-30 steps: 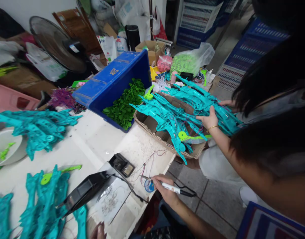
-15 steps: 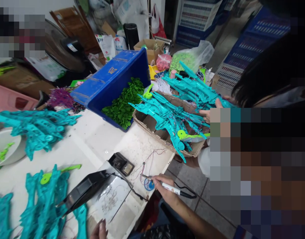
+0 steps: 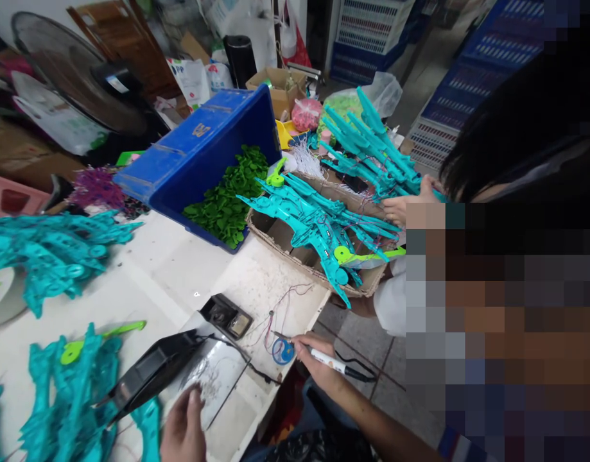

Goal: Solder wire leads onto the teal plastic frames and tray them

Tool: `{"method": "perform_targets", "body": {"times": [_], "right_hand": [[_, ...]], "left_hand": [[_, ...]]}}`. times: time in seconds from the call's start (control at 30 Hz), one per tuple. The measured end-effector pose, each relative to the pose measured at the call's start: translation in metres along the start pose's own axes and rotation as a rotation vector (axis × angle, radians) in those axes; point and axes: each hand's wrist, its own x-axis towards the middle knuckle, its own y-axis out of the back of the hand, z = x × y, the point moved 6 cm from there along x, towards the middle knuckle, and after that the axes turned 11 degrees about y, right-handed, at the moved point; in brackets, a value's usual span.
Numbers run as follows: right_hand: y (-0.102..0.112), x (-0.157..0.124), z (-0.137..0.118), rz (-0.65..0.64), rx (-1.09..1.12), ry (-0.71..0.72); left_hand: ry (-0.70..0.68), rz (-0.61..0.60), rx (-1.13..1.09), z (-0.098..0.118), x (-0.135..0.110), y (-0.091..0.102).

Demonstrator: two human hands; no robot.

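Note:
My right hand (image 3: 318, 364) is closed round a white-handled soldering iron (image 3: 336, 364) with a black cable; its tip points at a small blue spool (image 3: 281, 351) at the table's edge. At the bottom edge, my left hand (image 3: 183, 427) lies open with its fingers stretched onto a white sheet (image 3: 217, 382), beside a black tray (image 3: 150, 372). A small black device (image 3: 226, 316) with thin wires sits just beyond. To the right, a co-worker's hand (image 3: 398, 208) holds up a bundle of teal plastic parts (image 3: 372, 147) above a cardboard box (image 3: 275, 240) of more teal parts (image 3: 318, 224).
A tilted blue bin (image 3: 198, 154) spills green plastic pieces (image 3: 222, 205) at the table's far side. Teal parts lie piled at the left (image 3: 54, 250) and the near left (image 3: 68, 398). A fan (image 3: 68, 70), bags and blue crates (image 3: 366, 32) crowd the background.
The co-worker has lifted the bundle of teal parts up off the box. My left hand has come further up into view onto the white sheet. My right hand stays on the iron.

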Motion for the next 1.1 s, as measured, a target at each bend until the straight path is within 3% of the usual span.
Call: {"method": "perform_targets", "body": {"times": [0.13, 0.23, 0.3, 0.4, 0.5, 0.63, 0.77, 1.1], "right_hand": [[0.007, -0.005, 0.003, 0.016, -0.003, -0.005], [0.014, -0.01, 0.004, 0.026, -0.005, -0.01], [0.019, -0.012, 0.003, 0.016, -0.026, -0.01], [0.025, -0.016, 0.0, 0.013, -0.113, 0.021], [0.028, -0.02, 0.001, 0.035, -0.163, 0.04], [0.028, -0.026, 0.01, 0.039, -0.075, -0.038], [0.029, -0.027, 0.014, 0.024, -0.034, -0.056], [0.026, -0.023, 0.012, 0.023, -0.036, 0.019]], "left_hand": [[-0.245, -0.14, -0.038, 0.12, -0.001, -0.044], [-0.434, -0.359, -0.083, 0.207, -0.01, -0.104], [-0.493, -0.494, -0.105, 0.249, -0.018, -0.148], [-0.499, -0.591, 0.026, 0.286, -0.027, -0.208], [-0.401, -0.616, 0.164, 0.297, -0.029, -0.249], [-0.28, -0.699, 0.168, 0.296, -0.031, -0.275], [-0.21, -0.728, 0.058, 0.288, -0.032, -0.274], [-0.127, -0.777, -0.206, 0.262, -0.019, -0.243]]}}
